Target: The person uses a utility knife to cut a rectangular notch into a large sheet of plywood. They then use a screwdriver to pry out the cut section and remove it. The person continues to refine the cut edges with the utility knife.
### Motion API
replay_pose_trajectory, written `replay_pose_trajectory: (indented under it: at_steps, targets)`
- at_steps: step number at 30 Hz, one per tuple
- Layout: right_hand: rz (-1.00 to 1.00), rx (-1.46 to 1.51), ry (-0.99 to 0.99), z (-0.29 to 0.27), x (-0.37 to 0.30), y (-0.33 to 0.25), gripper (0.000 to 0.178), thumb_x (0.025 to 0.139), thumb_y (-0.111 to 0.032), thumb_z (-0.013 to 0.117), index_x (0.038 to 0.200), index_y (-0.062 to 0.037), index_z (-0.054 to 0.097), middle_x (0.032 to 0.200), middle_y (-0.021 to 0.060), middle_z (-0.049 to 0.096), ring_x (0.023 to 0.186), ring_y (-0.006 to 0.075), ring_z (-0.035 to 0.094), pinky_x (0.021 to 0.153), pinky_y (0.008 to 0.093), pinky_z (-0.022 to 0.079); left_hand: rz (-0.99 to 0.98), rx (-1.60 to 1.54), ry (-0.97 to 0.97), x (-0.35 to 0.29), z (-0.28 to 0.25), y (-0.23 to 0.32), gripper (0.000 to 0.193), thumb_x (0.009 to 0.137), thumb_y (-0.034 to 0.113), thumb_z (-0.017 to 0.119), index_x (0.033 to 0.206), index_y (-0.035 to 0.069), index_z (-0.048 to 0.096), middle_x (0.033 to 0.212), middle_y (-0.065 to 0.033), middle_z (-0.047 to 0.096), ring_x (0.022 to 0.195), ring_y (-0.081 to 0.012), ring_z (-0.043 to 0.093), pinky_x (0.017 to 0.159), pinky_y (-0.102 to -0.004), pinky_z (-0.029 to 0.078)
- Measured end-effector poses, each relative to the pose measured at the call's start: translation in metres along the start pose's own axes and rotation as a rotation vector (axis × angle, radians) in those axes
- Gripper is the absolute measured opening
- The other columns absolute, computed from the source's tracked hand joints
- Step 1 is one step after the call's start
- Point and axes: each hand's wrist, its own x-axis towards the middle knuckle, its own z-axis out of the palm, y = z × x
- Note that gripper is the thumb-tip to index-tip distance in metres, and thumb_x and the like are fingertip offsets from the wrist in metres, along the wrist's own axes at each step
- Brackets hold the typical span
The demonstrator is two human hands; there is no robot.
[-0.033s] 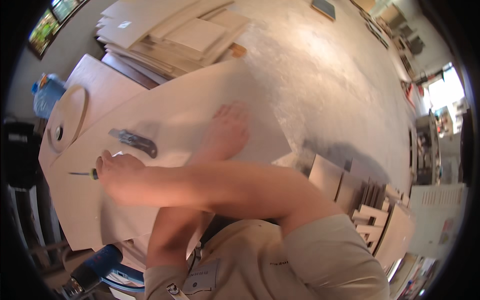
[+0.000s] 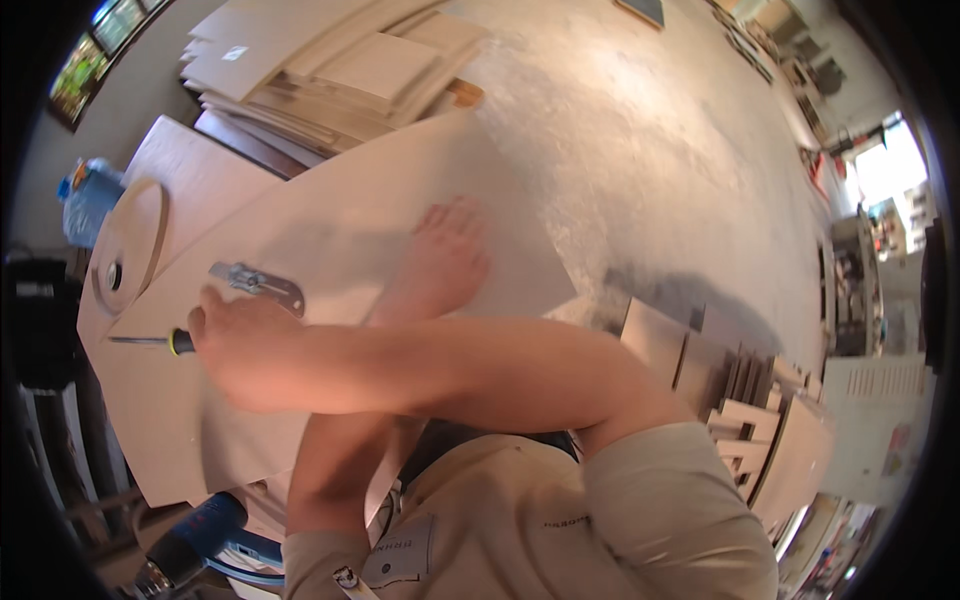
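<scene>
My right hand reaches across to the left, its forearm passing over my left arm. Its fingers are closed round a screwdriver, whose black and yellow handle end and thin shaft stick out to the left, low over a pale board. Just beyond those fingers a utility knife lies on the board. My left hand rests on the board farther right, open with the palm down. The inner part of the screwdriver handle is hidden in my right hand.
A round wooden disc with a hole lies at the left, near a blue-tinted plastic bottle. Stacked boards stand at the back. A blue power tool is at the lower left, and cut panels stand to the right.
My right hand and the screwdriver have shifted slightly left, with more of the handle showing. My left hand stays on the board. The whole view has moved a little.
</scene>
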Motion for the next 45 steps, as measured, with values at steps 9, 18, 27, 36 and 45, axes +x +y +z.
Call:
replay_pose_trajectory:
  at_steps: [9,18,27,36,45]
  targets:
    - [1.090,0.318,0.728,-0.128,-0.347,0.111,0.020,0.088,-0.004,0.078,0.086,-0.0047,0.058,0.073,-0.0013,0.050,0.072,0.0062,0.048,0.061,0.0286,0.043,0.493,-0.188,-0.237,0.064,-0.010,0.021,0.066,0.076,0.043,0.083,0.124,0.002,0.065,0.134,-0.0153,0.064,0.134,-0.0374,0.054,0.121,-0.0519,0.035]
    - [0.824,0.418,0.686,0.015,-0.333,0.120,0.024,0.078,-0.016,0.084,0.087,-0.0083,0.063,0.074,0.0170,0.066,0.073,0.0434,0.065,0.064,0.0489,0.052,0.581,-0.169,-0.630,0.085,-0.006,0.052,0.103,0.057,0.072,0.085,0.127,0.000,0.062,0.125,-0.0179,0.062,0.129,-0.0415,0.055,0.121,-0.0580,0.031]
    - [0.846,0.370,0.547,-0.004,-0.330,0.135,0.013,0.080,-0.016,0.076,0.078,-0.0102,0.065,0.067,0.0138,0.066,0.068,0.0391,0.068,0.062,0.0487,0.054,0.569,-0.152,-0.572,0.081,0.009,0.050,0.072,0.062,0.051,0.089,0.108,0.002,0.063,0.101,-0.0141,0.061,0.097,-0.0377,0.058,0.094,-0.0494,0.046]
    - [1.009,0.245,0.466,-0.036,-0.336,0.129,0.006,0.078,-0.013,0.073,0.079,-0.0095,0.068,0.068,0.0156,0.067,0.067,0.0394,0.068,0.063,0.0493,0.054,0.497,-0.206,-0.625,0.092,0.009,0.045,0.078,0.064,0.065,0.084,0.106,0.001,0.067,0.107,-0.0157,0.066,0.103,-0.0400,0.061,0.100,-0.0547,0.044]
    - [0.979,0.370,0.335,-0.029,-0.317,0.111,0.012,0.079,-0.018,0.074,0.089,-0.0126,0.070,0.068,0.0119,0.067,0.068,0.0367,0.069,0.064,0.0482,0.056,0.542,-0.406,-0.626,0.110,-0.004,0.011,0.099,0.068,0.088,0.064,0.112,-0.001,0.069,0.117,-0.0174,0.068,0.121,-0.0439,0.060,0.117,-0.0628,0.029]
